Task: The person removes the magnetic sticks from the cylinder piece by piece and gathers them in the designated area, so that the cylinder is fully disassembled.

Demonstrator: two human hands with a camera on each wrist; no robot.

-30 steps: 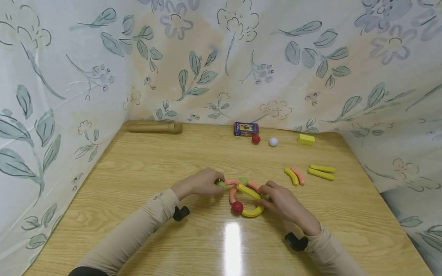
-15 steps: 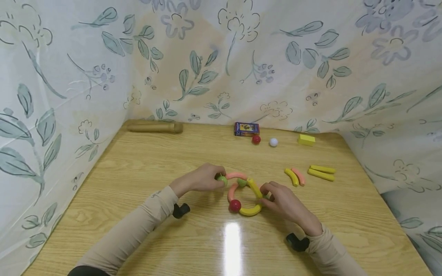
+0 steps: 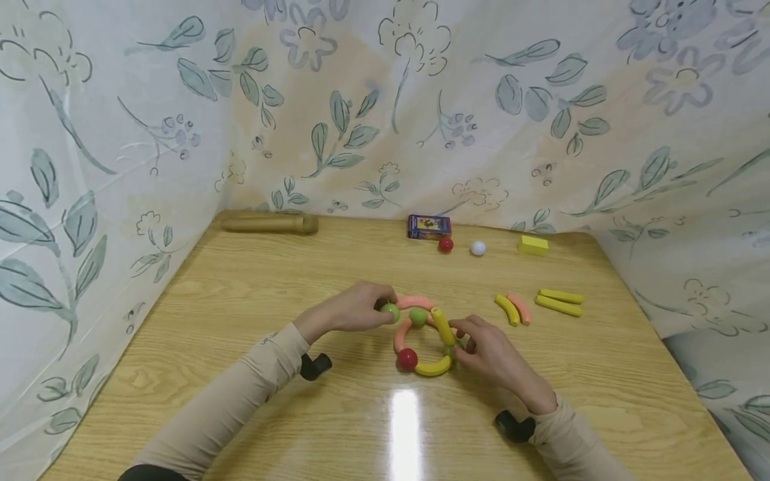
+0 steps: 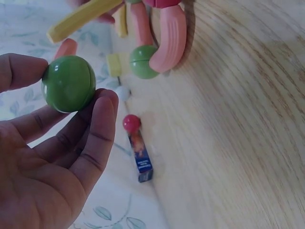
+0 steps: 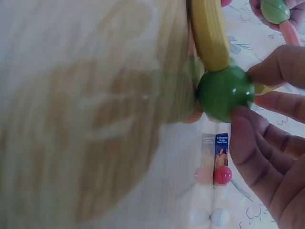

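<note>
My left hand (image 3: 359,306) pinches a green ball (image 4: 69,83) between thumb and fingers. A pink curved stick (image 3: 416,302) extends rightward from that ball. Thumb and fingers of my right hand (image 3: 490,351) grip another green ball (image 5: 226,93), from which a yellow curved stick (image 3: 434,368) leads to a red ball (image 3: 407,360). A yellow straight stick (image 3: 442,327) rises from the ball at my right hand. Pink curved sticks and a third green ball (image 3: 418,316) close the rest of a ring on the table.
Right of the ring lie a loose yellow curved stick (image 3: 507,310), a pink one (image 3: 519,309) and two yellow straight sticks (image 3: 559,302). Along the back are a card box (image 3: 429,226), a red ball (image 3: 446,244), a white ball (image 3: 478,248), a yellow block (image 3: 533,245) and a brown tube (image 3: 269,224).
The yellow straight stick has swung from slanting across the ring to a steeper angle by my right hand. My left hand has moved slightly away with its ball and pink stick. The ring shifted slightly left.
</note>
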